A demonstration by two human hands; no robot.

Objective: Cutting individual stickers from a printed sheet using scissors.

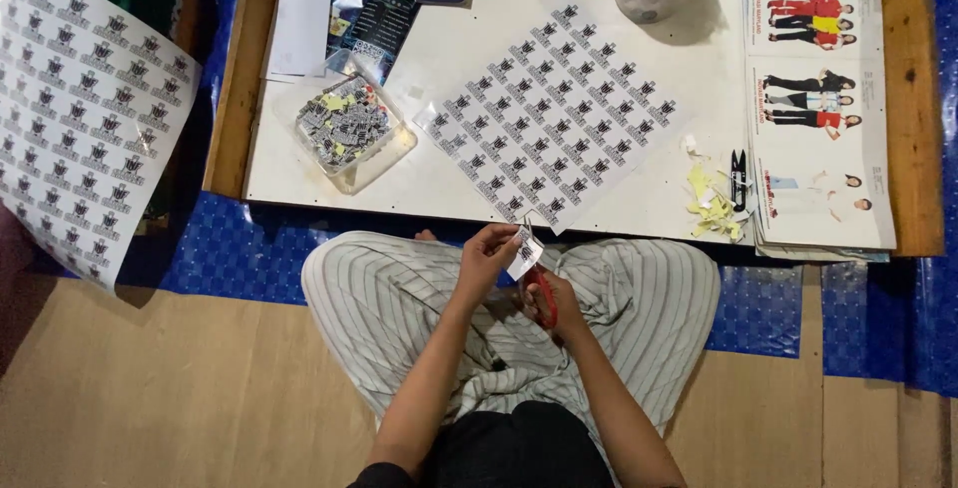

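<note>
Over the lap, the left hand [486, 251] pinches a small printed label strip [525, 254]. At its 4 o'clock the right hand [555, 303] grips red-handled scissors [540, 293], fingers closed through the handles. At 12 o'clock lies the label sheet [555, 114]; at 10 o'clock, a clear tub of cut labels [344, 129].
</note>
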